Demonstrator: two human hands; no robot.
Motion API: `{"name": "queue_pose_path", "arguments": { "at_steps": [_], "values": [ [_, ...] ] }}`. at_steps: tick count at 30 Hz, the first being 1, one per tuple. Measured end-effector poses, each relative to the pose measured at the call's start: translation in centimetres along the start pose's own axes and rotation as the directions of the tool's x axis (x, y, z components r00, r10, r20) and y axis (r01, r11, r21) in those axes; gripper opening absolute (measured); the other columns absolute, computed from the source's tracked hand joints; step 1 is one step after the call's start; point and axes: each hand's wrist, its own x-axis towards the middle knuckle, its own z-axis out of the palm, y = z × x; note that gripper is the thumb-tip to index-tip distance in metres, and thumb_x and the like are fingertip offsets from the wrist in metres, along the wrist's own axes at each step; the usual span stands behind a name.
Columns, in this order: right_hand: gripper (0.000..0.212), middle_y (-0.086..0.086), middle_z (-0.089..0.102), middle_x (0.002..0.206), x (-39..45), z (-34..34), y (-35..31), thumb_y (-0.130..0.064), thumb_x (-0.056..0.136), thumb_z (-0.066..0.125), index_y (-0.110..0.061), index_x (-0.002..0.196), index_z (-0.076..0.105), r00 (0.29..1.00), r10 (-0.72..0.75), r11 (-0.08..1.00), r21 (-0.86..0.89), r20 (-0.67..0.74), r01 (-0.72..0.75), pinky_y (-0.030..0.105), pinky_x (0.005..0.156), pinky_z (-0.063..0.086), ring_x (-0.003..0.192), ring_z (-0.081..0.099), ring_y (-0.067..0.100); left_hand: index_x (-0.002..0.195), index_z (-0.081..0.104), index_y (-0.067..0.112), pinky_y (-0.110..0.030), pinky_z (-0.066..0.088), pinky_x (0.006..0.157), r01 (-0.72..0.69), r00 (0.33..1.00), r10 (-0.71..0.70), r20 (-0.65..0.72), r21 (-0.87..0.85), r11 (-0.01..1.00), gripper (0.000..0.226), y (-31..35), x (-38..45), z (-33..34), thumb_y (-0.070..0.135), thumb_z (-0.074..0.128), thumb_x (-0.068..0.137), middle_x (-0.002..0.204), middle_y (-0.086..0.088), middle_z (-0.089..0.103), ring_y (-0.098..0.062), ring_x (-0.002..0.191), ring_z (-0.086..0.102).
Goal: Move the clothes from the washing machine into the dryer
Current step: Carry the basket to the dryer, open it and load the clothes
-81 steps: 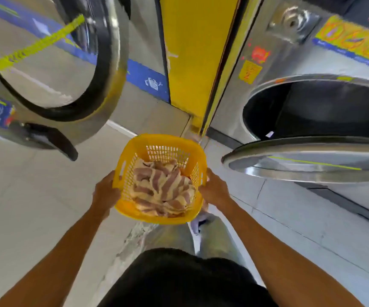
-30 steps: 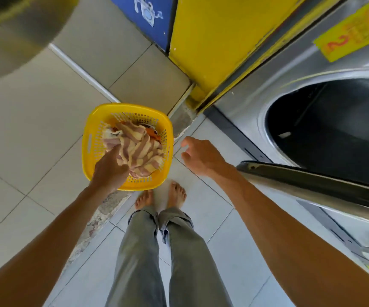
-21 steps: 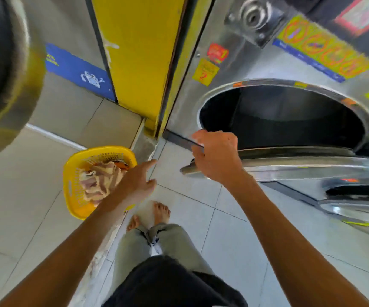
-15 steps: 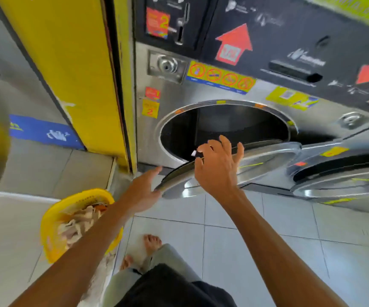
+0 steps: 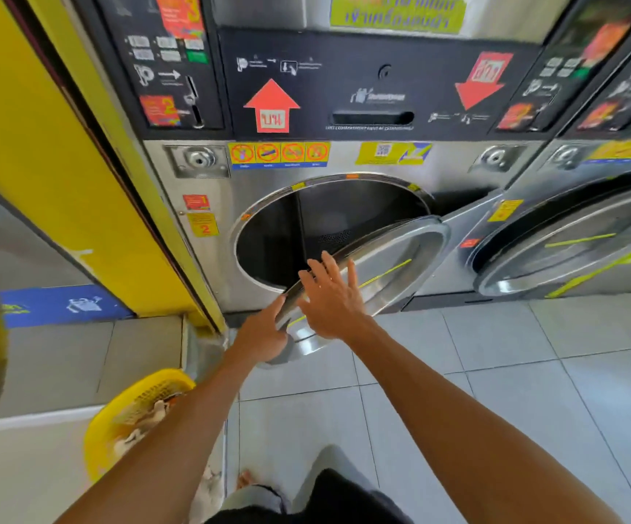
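The right hand is stretched forward at the end of a nearly straight arm, palm down and fingers spread wide, lying flat against the near rim of the dryer door without gripping it. The left hand reaches in just beside it, arm also extended, its index finger pointing up along the door's lower left edge while the other fingers curl loosely under the rim; it holds nothing else. The round steel door hangs partly open, hinged on its right side, in front of the dark drum opening of the dryer. The clothes sit in a yellow laundry basket on the tiled floor, below the left forearm, near the dryer's lower left corner.
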Motion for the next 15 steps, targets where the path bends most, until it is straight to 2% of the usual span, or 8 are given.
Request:
{"name": "queue_pose_path", "arguments": {
  "at_steps": [2,6,10,12,15],
  "values": [
    [0.066,0.006,0.012,0.168,-0.3,0.2,0.6,-0.043,0.1,0.048,-0.022,0.157,0.023,0.999,-0.045,0.999,-0.024,0.026,0.046,0.066,0.12,0.003,0.156,-0.002,0.033,0.155,0.016,0.024,-0.037,0.042,0.103,0.007,1.0,-0.007,-0.02,-0.007,1.0,0.073,0.7,-1.0,0.9,0.015,0.054,0.093,0.149,-0.01,0.045,-0.031,0.13,0.049],
    [0.069,0.005,0.009,0.169,-1.2,0.4,1.5,-0.043,0.1,0.048,-0.022,0.159,0.019,0.996,-0.072,0.997,0.002,0.053,0.072,0.065,0.12,0.0,0.156,-0.005,0.033,0.155,0.013,0.019,-0.035,0.041,0.102,0.013,0.996,-0.018,-0.089,-0.059,0.998,0.076,2.8,-3.0,2.6,0.008,0.055,0.092,0.152,-0.008,0.039,-0.03,0.133,0.046],
    [0.068,0.004,0.008,0.169,-3.5,0.2,2.4,-0.046,0.101,0.041,-0.02,0.159,0.018,0.985,-0.146,0.989,0.021,0.09,0.144,0.065,0.121,0.0,0.156,-0.006,0.031,0.156,0.01,0.02,-0.035,0.042,0.102,0.079,0.99,-0.079,-0.118,-0.007,0.997,0.076,3.8,-5.5,4.9,0.014,0.053,0.094,0.155,-0.008,0.035,-0.029,0.134,0.045],
    [0.067,0.004,0.009,0.169,-5.3,0.5,3.4,-0.046,0.101,0.039,-0.019,0.159,0.019,0.978,-0.177,0.984,0.04,0.11,0.174,0.064,0.121,-0.001,0.156,-0.007,0.03,0.156,0.011,0.021,-0.035,0.043,0.101,0.103,0.986,-0.104,-0.131,-0.019,0.995,0.074,4.6,-7.2,6.6,0.015,0.053,0.095,0.154,-0.008,0.038,-0.029,0.133,0.046],
    [0.063,0.006,0.015,0.167,-8.1,1.1,5.4,-0.035,0.098,0.049,-0.018,0.156,0.027,0.964,-0.245,0.97,0.034,0.099,0.243,0.064,0.121,0.003,0.156,-0.003,0.032,0.155,0.017,0.021,-0.035,0.044,0.099,0.132,0.968,-0.133,-0.213,-0.022,0.991,0.069,6.4,-9.8,9.8,0.016,0.052,0.096,0.151,-0.008,0.043,-0.03,0.131,0.048]
  ]
}}
